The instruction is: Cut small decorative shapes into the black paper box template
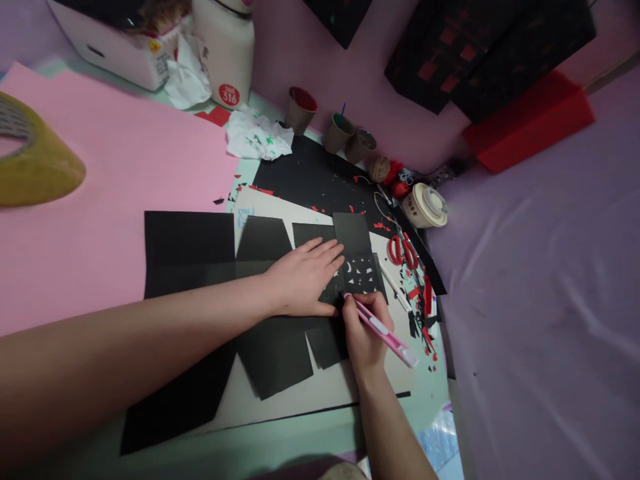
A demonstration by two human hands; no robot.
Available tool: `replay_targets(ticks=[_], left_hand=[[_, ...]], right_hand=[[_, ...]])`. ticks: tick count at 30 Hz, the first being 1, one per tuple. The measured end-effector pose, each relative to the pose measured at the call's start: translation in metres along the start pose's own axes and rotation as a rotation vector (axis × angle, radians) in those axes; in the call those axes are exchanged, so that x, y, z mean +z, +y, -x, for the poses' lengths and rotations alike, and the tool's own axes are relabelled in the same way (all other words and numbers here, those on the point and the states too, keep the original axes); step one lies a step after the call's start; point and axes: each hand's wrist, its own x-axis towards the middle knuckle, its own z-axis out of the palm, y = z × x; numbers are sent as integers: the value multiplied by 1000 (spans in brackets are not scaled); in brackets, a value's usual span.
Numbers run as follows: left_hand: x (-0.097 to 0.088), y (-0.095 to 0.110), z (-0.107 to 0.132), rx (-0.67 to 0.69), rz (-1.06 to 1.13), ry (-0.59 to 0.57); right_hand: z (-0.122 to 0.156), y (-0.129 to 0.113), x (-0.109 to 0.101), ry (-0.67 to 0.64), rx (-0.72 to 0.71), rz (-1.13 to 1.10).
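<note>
Black card (273,370), cut into flaps and marked with fold lines, lies over a pale board (295,403). My left hand (307,277) rests flat on it with fingers stretched out. My right hand (367,333) grips a pink craft knife (387,333) like a pen, its tip end down on the card just right of my left hand. Small shapes, one of them a crescent, show white through a panel of the card (363,272) beyond the knife. The blade itself is hidden by my fingers.
Red-handled scissors (403,251) lie at the right among red and black scraps. A lidded paper cup (425,205), several small cups (337,132), crumpled tissue (257,135) and a white bottle (225,53) line the back. A tape roll (40,160) sits left on pink paper (125,147).
</note>
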Motion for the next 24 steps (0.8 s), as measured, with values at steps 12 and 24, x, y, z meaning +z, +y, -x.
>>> replay_targets(ticks=[12, 24], left_hand=[[-1, 1, 1, -1, 8, -4], [0, 1, 1, -5, -3, -2]], right_hand=[[1, 0, -1, -31, -44, 2], [0, -3, -1, -41, -53, -10]])
